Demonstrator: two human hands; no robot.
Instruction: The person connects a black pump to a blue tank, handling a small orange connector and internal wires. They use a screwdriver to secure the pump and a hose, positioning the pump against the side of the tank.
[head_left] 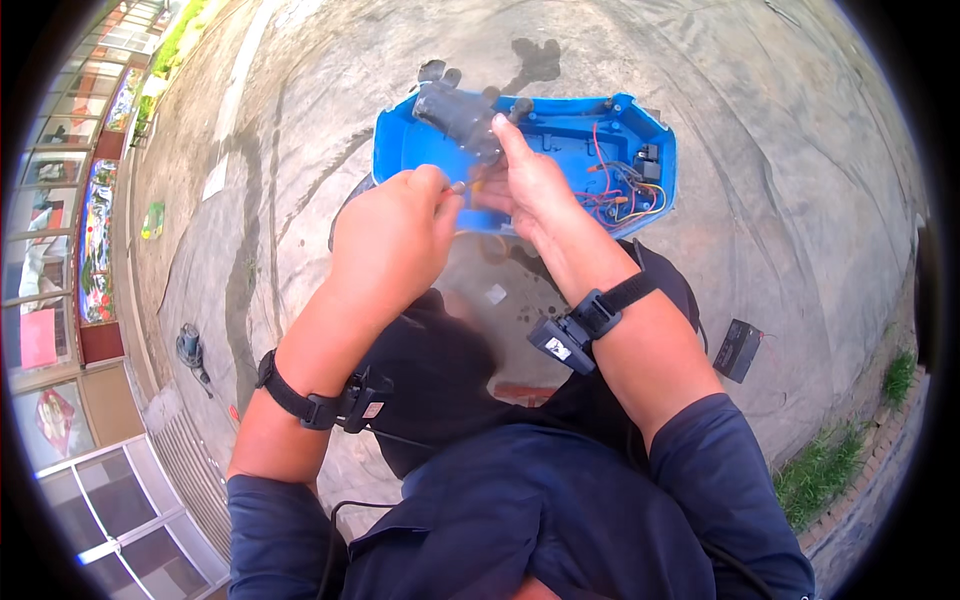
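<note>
My right hand [535, 180] grips a black cylindrical part [455, 115], its thumb along the side and its other fingers below. The part looks like a motor or pump, tilted and blurred by motion. My left hand [395, 225] is closed beside its lower end, with a small brownish tip poking out between the fingers; what it belongs to is hidden. Behind and beneath both hands lies a blue plastic housing [430, 150], open side up. Red, yellow and black wires [625, 195] and a small black block [648, 160] sit in its right end.
My knees flank the work. A power tool [190, 350] lies on the ground at the left, and a black box-shaped pack [737, 350] at the right. Windows [50, 225] line the left side. Grass [825, 475] and a brick edge border the right.
</note>
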